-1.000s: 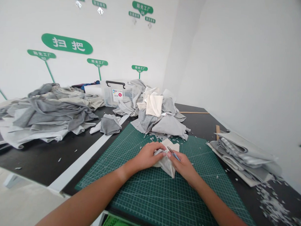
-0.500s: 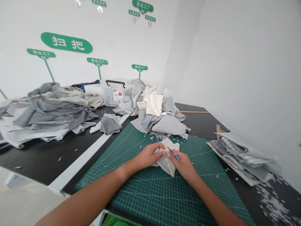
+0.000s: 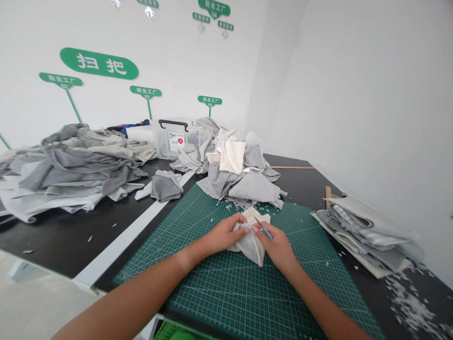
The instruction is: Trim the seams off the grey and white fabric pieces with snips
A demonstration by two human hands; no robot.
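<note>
A piece of pale grey and cream cloth (image 3: pixel 251 248) is held just above the green cutting mat (image 3: pixel 207 293). My left hand (image 3: pixel 228 233) is closed on the cloth's left side, thumb and fingers pinching its edge. In my right hand (image 3: pixel 277 248) are small blue-handled scissors (image 3: pixel 264 230), their pointed metal tip angled up and left over the cloth. The right thumb and fingertips also touch the cloth close to the left hand. Part of the scissors is hidden by the right fingers.
Beyond the mat lies a heap of grey and cream cloths (image 3: pixel 257 186). A larger cloth pile (image 3: pixel 81 170) and a clear plastic box (image 3: pixel 164 145) are at left. Folded fabric (image 3: pixel 369 234) and scattered scraps (image 3: pixel 411 305) lie at right.
My right hand has shifted slightly against the cloth, and the scissors' tip has moved a little up and right. A small gap has opened between the hands.
</note>
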